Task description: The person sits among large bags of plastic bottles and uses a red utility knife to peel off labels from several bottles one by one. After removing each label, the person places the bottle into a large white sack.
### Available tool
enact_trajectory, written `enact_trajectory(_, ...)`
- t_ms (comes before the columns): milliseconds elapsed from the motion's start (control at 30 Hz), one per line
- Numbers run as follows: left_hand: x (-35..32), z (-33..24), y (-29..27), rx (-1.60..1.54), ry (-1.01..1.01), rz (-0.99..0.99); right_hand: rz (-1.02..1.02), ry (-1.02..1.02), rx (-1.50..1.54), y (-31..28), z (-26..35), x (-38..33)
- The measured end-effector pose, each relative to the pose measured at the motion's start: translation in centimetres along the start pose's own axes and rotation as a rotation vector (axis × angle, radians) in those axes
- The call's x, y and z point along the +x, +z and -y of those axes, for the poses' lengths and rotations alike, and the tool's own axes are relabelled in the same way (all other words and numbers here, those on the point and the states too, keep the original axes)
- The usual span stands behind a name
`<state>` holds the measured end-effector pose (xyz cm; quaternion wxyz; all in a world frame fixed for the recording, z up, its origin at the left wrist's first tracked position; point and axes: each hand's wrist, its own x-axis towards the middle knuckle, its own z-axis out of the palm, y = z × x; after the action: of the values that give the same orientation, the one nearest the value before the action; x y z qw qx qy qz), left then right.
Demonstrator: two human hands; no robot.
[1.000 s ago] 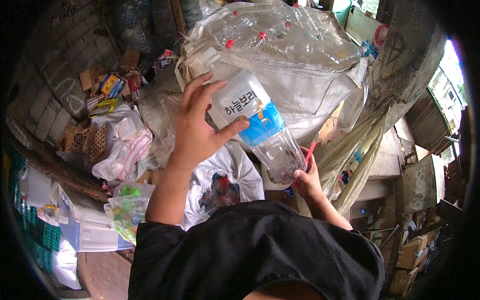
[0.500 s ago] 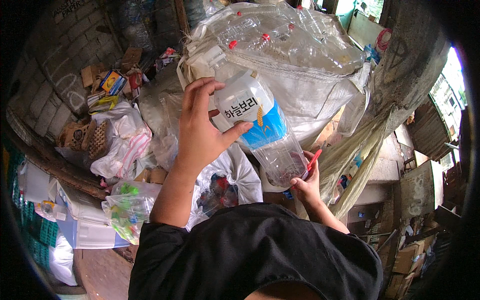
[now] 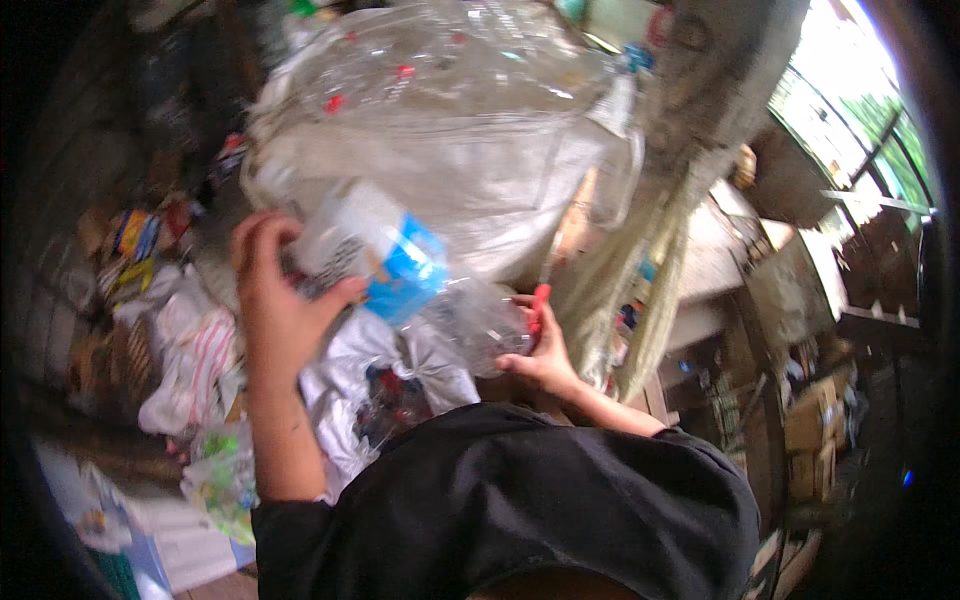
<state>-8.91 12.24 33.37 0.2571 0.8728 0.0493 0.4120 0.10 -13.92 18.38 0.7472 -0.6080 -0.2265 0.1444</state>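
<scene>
A large clear plastic bottle point(image 3: 465, 310) with a white and blue label lies slantwise between my hands, its neck end up to the left. My left hand point(image 3: 280, 290) grips it by the label near the neck, thumb in front and fingers curled at the far side. At the base, my right hand point(image 3: 545, 355) holds the bottle and also a red-handled tool point(image 3: 540, 300). A thin strip rises from that handle; blur hides whether it is a blade. Below the bottle, an opened whitish plastic sack point(image 3: 340, 375) contains dark and reddish pieces.
A big white woven sack point(image 3: 430, 190) full of clear bottles, some red-capped, stands ahead. Yellowish sheeting point(image 3: 655, 330) hangs on the right. To the left are striped plastic bags point(image 3: 195, 370), a bag with green items point(image 3: 220, 480) and a pale box point(image 3: 190, 540).
The whole view has shifted, so the surroundings sit farther left and are blurred. The bottle tilts closer to level, its neck end lower. Both hands keep hold of it.
</scene>
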Motion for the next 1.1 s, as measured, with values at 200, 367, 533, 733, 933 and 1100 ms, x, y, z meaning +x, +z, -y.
enact_trajectory(200, -0.6, 1.2, 0.5, -0.177, -0.077, 0.067, 0.03, 0.017, 0.183, 0.4, 0.1, -0.6)
enact_trajectory(367, -0.4, 1.5, 1.3, -0.502, -0.285, 0.164, 0.036, 0.044, 0.186, 0.3, 0.8, -0.5)
enact_trajectory(533, -0.4, 3.2, 2.4, -0.564, -0.282, 0.186, 0.008, 0.014, 0.187, -0.1, 0.9, -0.5)
enact_trajectory(733, -0.4, 4.3, 3.2, -0.548, -0.202, 0.21, -0.029, -0.013, 0.136, -0.8, -0.2, -0.3)
enact_trajectory(933, 0.3, 0.9, 4.8, -0.435, -0.054, 0.002, -0.072, -0.085, 0.088, -0.5, 0.8, 0.1)
enact_trajectory(1100, -0.1, 0.7, 4.7, -0.328, -0.034, -0.015, -0.115, -0.155, -0.029, -0.6, 1.6, 0.2)
